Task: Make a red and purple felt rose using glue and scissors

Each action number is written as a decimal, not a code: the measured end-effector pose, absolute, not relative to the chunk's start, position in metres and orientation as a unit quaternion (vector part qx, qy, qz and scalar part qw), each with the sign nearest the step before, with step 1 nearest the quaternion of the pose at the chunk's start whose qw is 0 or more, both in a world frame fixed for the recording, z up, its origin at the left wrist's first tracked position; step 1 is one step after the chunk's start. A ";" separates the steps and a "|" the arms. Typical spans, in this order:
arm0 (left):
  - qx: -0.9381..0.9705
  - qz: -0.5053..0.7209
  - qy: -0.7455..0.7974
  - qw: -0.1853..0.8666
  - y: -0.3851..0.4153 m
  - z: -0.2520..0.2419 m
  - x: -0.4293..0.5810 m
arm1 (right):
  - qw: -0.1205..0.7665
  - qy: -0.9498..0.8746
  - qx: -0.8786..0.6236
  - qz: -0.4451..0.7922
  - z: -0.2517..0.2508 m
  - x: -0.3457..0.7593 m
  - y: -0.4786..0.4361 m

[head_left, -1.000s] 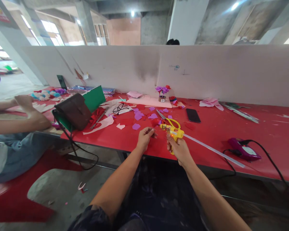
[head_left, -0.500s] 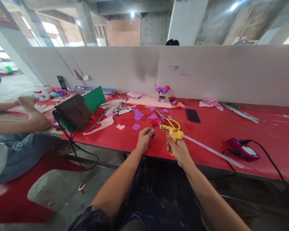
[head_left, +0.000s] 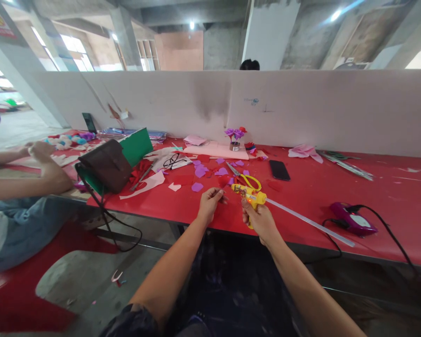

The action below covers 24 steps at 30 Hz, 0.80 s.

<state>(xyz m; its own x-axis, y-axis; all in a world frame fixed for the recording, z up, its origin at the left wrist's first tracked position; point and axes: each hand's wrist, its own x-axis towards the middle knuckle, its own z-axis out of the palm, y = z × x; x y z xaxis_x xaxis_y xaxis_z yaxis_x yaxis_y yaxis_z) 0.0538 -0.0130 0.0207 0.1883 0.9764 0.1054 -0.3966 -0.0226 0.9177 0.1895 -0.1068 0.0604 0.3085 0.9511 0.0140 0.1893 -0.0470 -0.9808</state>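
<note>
My right hand [head_left: 261,220] is wrapped around the handle of a yellow glue gun [head_left: 256,198]. An orange light glows on the gun, and a long clear glue stick [head_left: 305,219] sticks out of its back to the right. Its nozzle end points left, towards my left hand [head_left: 209,205]. The fingers of that hand are pinched together above the table's front edge; anything between them is too small to make out. Just beyond the gun lie scissors [head_left: 250,181] with yellow handles. Purple paper petals [head_left: 200,171] and red pieces are scattered behind my left hand.
The red table [head_left: 312,192] carries a phone [head_left: 279,170], a purple power box [head_left: 353,219] with black cords, eyeglasses [head_left: 174,161], a brown bag [head_left: 105,164] and a small pot of purple flowers [head_left: 235,135]. A white partition [head_left: 154,103] stands behind. Another person's arm [head_left: 38,178] is at left.
The view has tilted up very slightly. Both hands and the glue gun hold almost the same place.
</note>
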 end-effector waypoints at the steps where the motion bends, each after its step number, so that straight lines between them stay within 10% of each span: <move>1: 0.456 0.552 0.318 0.622 -0.013 0.021 0.054 | 0.517 -0.460 -0.621 0.368 0.059 0.190 -0.106; 24: 0.418 0.571 0.292 0.644 -0.011 0.022 0.050 | 0.285 -0.447 -0.848 -0.009 0.053 0.372 -0.090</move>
<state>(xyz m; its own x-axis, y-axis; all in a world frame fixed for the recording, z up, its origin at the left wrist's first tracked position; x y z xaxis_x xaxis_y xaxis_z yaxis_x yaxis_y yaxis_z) 0.0499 -0.0111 0.0221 0.1785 0.9786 0.1023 -0.4908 -0.0016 0.8713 0.3717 -0.0905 0.0527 0.6003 0.7530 0.2697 0.7629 -0.4379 -0.4756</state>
